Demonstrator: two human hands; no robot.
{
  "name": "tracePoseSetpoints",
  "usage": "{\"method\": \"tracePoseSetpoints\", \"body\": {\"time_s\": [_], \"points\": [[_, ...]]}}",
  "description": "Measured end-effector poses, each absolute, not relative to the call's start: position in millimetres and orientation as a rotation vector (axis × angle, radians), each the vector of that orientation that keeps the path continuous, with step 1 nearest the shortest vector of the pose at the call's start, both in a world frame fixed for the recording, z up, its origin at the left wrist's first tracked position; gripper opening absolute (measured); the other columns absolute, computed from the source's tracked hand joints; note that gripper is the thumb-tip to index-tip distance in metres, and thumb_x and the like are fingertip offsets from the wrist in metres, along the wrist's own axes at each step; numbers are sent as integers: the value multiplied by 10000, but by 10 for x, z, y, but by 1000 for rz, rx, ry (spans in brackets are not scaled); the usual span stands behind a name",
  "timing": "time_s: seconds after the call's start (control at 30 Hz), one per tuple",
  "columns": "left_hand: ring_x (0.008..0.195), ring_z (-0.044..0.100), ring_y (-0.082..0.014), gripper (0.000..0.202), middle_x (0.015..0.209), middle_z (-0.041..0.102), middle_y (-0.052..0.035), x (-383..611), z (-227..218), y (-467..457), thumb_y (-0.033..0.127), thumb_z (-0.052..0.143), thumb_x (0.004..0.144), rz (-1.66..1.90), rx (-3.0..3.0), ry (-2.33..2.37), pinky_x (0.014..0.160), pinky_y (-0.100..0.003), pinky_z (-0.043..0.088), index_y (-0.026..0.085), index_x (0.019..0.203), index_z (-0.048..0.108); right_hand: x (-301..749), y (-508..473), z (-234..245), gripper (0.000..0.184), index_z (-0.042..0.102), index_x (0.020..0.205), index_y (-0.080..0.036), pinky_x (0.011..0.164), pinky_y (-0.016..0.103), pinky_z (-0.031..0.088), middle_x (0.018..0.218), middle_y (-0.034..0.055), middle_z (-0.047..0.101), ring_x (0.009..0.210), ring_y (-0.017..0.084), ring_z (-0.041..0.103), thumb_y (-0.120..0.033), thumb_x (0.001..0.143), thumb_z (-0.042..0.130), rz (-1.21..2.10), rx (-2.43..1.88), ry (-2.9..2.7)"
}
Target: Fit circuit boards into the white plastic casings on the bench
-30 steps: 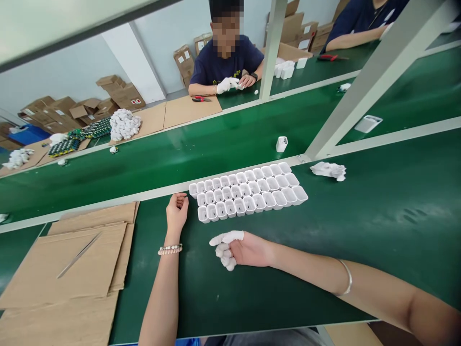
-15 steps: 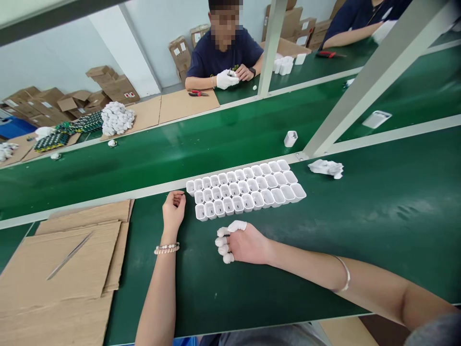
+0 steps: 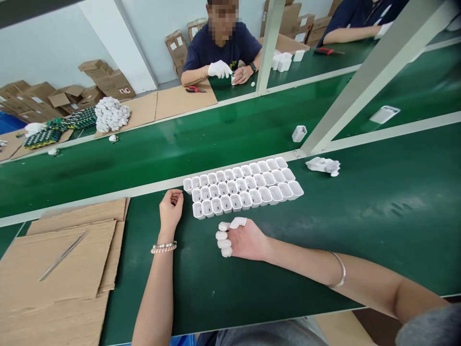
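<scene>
The right fingers (image 3: 224,236), each in a white cot, are curled into a loose fist with nothing gripped; the thumb tip points at the tray (image 3: 243,188), just short of its near edge and not touching it. The right hand (image 3: 242,239) rests on the table (image 3: 324,230) just on the near side of the tray, a thin bangle (image 3: 340,276) on that wrist.

The left fingers (image 3: 176,193) are bare and curled loosely toward the palm, holding nothing. They lie just beside the tray's left end, a small gap between them. The left hand (image 3: 170,210) rests on the table, with a bead bracelet (image 3: 163,247) on its wrist.

The tray is a block of white cups in three rows, lying slantwise, its far edge against the pale rail. Left of the tray, well apart, lie cardboard sheets (image 3: 54,288) with tweezers (image 3: 62,256) on them. Right of the tray lies a crumpled glove (image 3: 323,165). Beyond the tray runs the belt (image 3: 144,154) with a lone white case (image 3: 299,133) standing on it. Farther beyond the tray a co-worker (image 3: 223,45) sits, one gloved hand (image 3: 218,69) on the far table
</scene>
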State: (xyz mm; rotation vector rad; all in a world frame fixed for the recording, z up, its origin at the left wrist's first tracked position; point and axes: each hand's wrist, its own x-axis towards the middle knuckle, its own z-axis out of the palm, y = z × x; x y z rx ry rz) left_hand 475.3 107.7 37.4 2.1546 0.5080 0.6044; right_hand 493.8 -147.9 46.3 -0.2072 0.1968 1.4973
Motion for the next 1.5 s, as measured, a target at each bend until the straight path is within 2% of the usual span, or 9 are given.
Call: {"method": "tracePoseSetpoints", "body": {"time_s": [0.23,0.47,0.73,1.07,1.5], "points": [[638,527,-128,163,741,593,-15,4753,383,1067,302,565,799,601,2166,512,614,-241,451,170,879,616,4944,-1479,479,136,406,771,-192,578,277,289,710,18,420,595,144,383,-199,658,480,1497,-214,187],[626,524,-128,166,736,592,-15,4754,397,1058,308,559,801,601,2181,515,606,-242,453,172,877,619,4941,-1484,462,86,455,755,-181,586,279,297,712,17,441,595,139,394,-193,674,480,1488,-213,128],[617,526,-128,164,737,595,-15,4748,378,1070,309,562,798,601,2182,508,600,-243,456,178,878,620,4919,-1463,411,215,558,703,-150,586,272,277,725,20,476,600,127,408,-18,548,488,1442,-307,15],[621,524,-129,162,743,596,-18,4742,379,1061,304,556,806,594,2186,501,599,-242,457,176,883,621,4910,-1455,393,199,600,778,-153,596,282,280,719,19,490,625,133,426,-22,637,550,1442,-361,-25],[629,521,-131,158,737,595,-17,4739,400,1056,294,554,806,581,2202,503,609,-242,452,173,882,620,4896,-1456,391,197,623,792,-149,605,289,286,742,19,519,621,130,454,-34,651,547,1429,-392,-44]]}}
